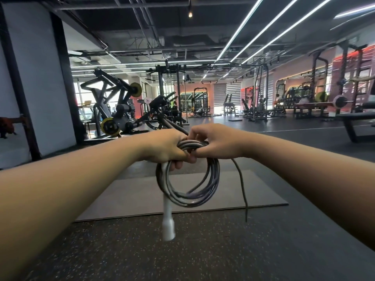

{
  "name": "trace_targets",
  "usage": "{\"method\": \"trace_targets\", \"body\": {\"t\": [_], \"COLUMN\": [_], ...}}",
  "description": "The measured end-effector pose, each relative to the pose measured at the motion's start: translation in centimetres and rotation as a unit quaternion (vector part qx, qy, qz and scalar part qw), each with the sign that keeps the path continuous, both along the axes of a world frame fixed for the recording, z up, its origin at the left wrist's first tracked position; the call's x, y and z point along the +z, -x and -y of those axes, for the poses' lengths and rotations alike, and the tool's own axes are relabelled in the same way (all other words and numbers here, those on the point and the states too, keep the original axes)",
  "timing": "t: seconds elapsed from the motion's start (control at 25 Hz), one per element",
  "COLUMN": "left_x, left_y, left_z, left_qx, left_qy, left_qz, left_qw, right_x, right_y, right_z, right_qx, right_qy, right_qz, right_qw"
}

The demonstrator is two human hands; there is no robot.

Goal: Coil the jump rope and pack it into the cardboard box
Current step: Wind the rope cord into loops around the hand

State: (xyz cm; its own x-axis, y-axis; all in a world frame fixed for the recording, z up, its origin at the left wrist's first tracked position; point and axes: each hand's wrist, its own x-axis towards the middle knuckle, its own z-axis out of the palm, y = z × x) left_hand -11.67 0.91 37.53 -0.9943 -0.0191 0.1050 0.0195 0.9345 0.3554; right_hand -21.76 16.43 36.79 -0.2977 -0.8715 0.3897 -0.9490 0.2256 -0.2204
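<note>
A grey jump rope [194, 196] hangs in several loops in front of me. My left hand [164, 148] grips the top of the coil, and a white handle [168, 224] dangles below it, blurred. My right hand [215, 141] pinches the rope at the top of the coil, right beside the left hand. A loose strand of rope [242, 183] falls from under the right hand toward the floor. No cardboard box is in view.
A grey exercise mat [129, 197] lies on the speckled dark rubber floor [203, 256] below my hands. Weight machines [113, 110] stand at the left, a bench [357, 122] and racks at the right. A white pillar [38, 78] rises at the far left.
</note>
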Motion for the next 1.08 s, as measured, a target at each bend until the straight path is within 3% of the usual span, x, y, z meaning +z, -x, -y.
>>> {"method": "trace_targets", "body": {"t": [0.2,0.36,0.44,0.56,0.64,0.72,0.8,0.88,1.08], "left_x": [0.7,-0.5,-1.9,-3.4,-3.7,-3.9,-4.2,-4.8,-6.7], "left_y": [-2.2,-3.8,-3.9,-2.9,-1.6,-0.2,0.9,1.5,2.7], "left_z": [0.8,2.9,3.2,2.9,1.9,0.1,-2.0,-3.7,-4.9], "left_qx": [-0.013,0.000,0.014,0.049,0.091,0.161,0.217,0.251,0.298], "left_qy": [-0.088,-0.277,-0.458,-0.674,-0.735,-0.742,-0.725,-0.697,-0.674], "left_qz": [-0.001,-0.097,-0.189,-0.301,-0.349,-0.388,-0.419,-0.430,-0.358], "left_qw": [0.996,0.956,0.869,0.673,0.574,0.522,0.502,0.517,0.574], "right_x": [-0.4,-1.3,-2.5,-5.7,-7.7,-8.8,-8.8,-7.8,-5.4], "right_y": [0.8,2.4,2.9,3.4,2.9,1.4,-0.3,-2.0,-3.3], "right_z": [-2.6,-5.2,-5.8,-5.4,-4.1,-1.9,0.4,2.3,3.9], "right_qx": [0.010,0.021,0.016,0.014,0.039,0.103,0.162,0.179,0.046], "right_qy": [-0.014,0.079,0.126,0.178,0.214,0.247,0.266,0.295,0.397], "right_qz": [0.197,0.332,0.382,0.432,0.489,0.553,0.562,0.545,0.508], "right_qw": [0.980,0.940,0.915,0.884,0.845,0.789,0.766,0.764,0.763]}}
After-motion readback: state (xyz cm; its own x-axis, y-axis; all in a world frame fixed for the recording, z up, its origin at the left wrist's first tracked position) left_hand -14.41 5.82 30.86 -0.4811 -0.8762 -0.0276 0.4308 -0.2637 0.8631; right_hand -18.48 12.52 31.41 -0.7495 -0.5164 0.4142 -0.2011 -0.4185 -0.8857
